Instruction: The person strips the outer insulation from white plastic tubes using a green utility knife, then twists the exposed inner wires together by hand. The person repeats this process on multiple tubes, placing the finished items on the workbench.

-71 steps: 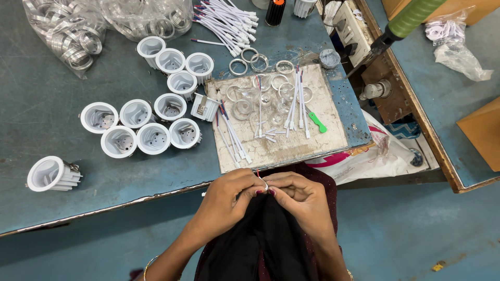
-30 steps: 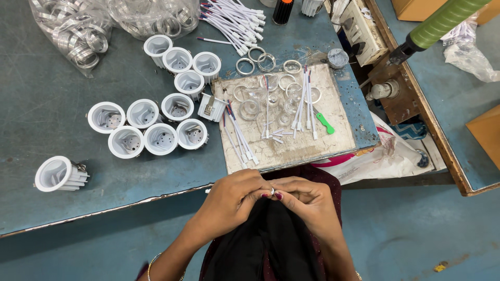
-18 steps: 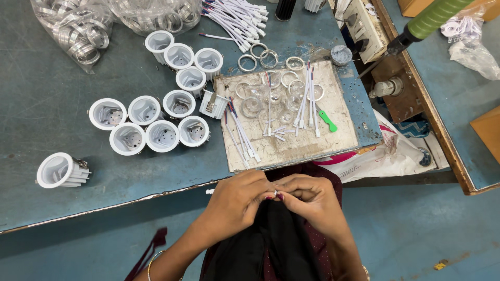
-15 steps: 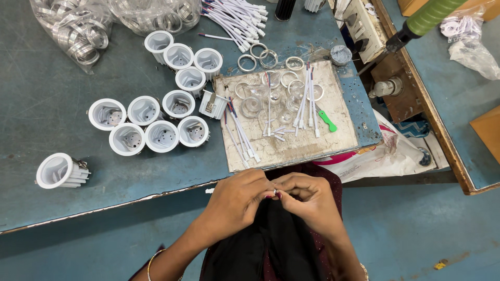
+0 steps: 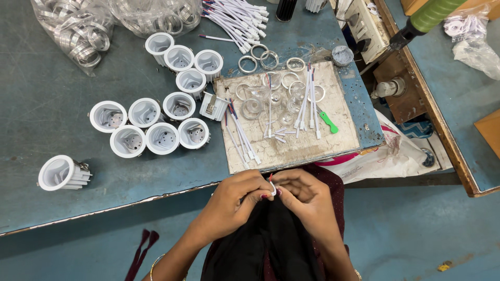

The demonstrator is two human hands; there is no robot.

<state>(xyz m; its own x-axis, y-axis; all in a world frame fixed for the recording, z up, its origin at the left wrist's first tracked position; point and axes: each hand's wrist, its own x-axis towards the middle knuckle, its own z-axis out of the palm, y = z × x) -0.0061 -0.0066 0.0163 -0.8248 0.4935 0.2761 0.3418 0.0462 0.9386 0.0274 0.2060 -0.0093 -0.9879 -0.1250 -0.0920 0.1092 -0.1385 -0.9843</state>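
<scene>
Far left on the blue-grey table (image 5: 31, 130): one white lamp housing (image 5: 61, 173) lying on its side, open mouth toward the left. Right of it, a cluster of white housings (image 5: 156, 117) standing mouth-up, packed close, some touching. Behind them, clear bags of metal rings (image 5: 78, 31) at the table's far edge.

Centre: a pale work board (image 5: 307, 145) with its near edge flush with the table's front edge. On it, clear lenses, loose rings and white wire leads (image 5: 304, 104) lying mostly lengthwise away from the person, plus a small green tool (image 5: 328, 122). A bundle of white wires (image 5: 234, 15) lies beyond the board.

Below the table edge, over the lap: left hand (image 5: 234, 200) and right hand (image 5: 302, 200) meet fingertip to fingertip, both pinched on a short white wire piece (image 5: 272, 187). The wire's long axis runs roughly up-down in view, a red tip at the upper end pointing toward the board. It sits just in front of the table's front edge, not on the table. Both hands are closed on it.

Right: a green-handled tool (image 5: 432, 15) slants over a second bench (image 5: 458, 104); a gap separates the two surfaces. Bare floor lies to either side of the lap.
</scene>
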